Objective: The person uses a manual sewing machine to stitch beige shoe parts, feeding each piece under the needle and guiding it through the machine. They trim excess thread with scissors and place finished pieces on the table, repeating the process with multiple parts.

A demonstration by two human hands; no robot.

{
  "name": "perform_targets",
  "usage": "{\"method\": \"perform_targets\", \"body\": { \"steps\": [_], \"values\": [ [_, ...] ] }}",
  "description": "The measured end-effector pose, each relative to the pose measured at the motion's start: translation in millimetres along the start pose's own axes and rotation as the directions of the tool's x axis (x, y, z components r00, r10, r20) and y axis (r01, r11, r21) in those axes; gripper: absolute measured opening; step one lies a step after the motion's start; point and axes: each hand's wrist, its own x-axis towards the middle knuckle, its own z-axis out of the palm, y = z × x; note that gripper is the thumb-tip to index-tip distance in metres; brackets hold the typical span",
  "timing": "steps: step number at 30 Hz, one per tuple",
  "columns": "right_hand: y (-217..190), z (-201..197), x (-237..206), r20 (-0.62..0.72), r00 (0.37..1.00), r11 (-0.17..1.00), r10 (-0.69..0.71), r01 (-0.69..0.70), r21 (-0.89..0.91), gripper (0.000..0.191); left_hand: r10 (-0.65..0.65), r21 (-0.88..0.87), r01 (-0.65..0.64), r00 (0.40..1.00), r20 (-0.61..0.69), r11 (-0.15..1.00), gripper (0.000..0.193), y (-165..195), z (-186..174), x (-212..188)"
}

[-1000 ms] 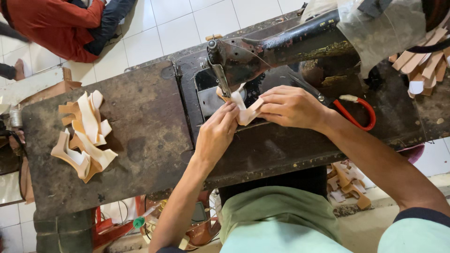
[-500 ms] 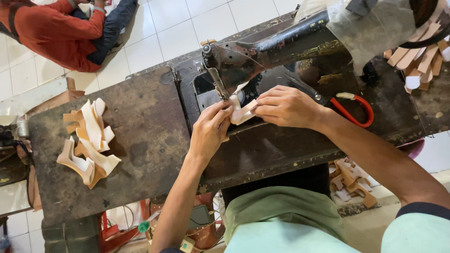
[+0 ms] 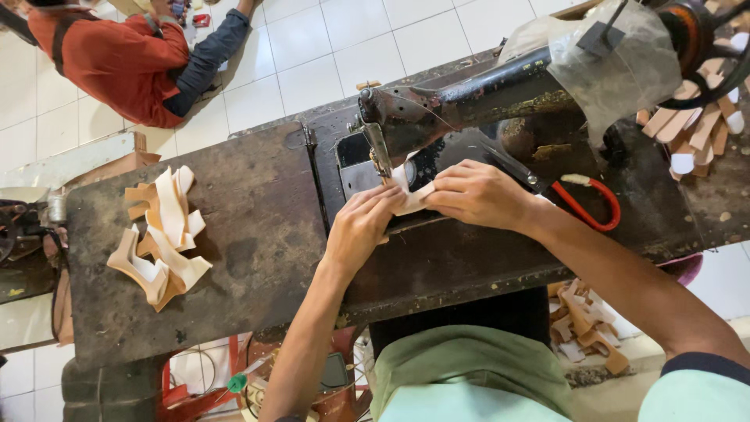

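head view: a pale leather piece [image 3: 408, 193] lay flat on the bed of the black sewing machine [image 3: 461, 101], its upper end tucked under the needle foot and its long axis running from there down and to the right, toward the person. the left hand [image 3: 361, 227] sat on the near-left side of the piece, fingers [image 3: 388, 197] close together and pressed flat on its lower edge, pinning rather than pinching it. the right hand [image 3: 478, 194] came in from the right, fingers bent narrow and holding the piece's right edge against the machine bed. so the piece lay between the two hands, just ahead of both sets of fingertips, with the needle beyond it; the left hand was slightly nearer the needle foot.

just right of the right hand, red-handled scissors [image 3: 582, 205] lay on the counter [image 3: 258, 250]. well apart to the left sat a pile of cut tan and white pieces [image 3: 160, 234]. a person in a red shirt [image 3: 125, 62] sat on the tiled floor beyond the counter.
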Motion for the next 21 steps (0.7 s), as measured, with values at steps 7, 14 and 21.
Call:
{"method": "perform_targets", "body": {
  "steps": [7,14,21],
  "values": [
    [-5,2,-2,0.009,1.0,1.0,-0.019,0.019,-0.021,0.016,-0.039,0.033,0.037,0.998,0.056,0.999,0.026,5,-3,-3],
    [-5,3,-2,0.021,0.998,0.995,-0.06,0.062,-0.073,0.017,-0.016,0.077,0.02,0.998,-0.063,0.997,0.023,22,4,-9],
    [-3,3,-3,0.035,0.999,0.999,-0.042,0.043,-0.031,0.017,-0.058,0.078,0.064,0.995,-0.083,0.995,0.023,25,10,-10]
  ]
}}
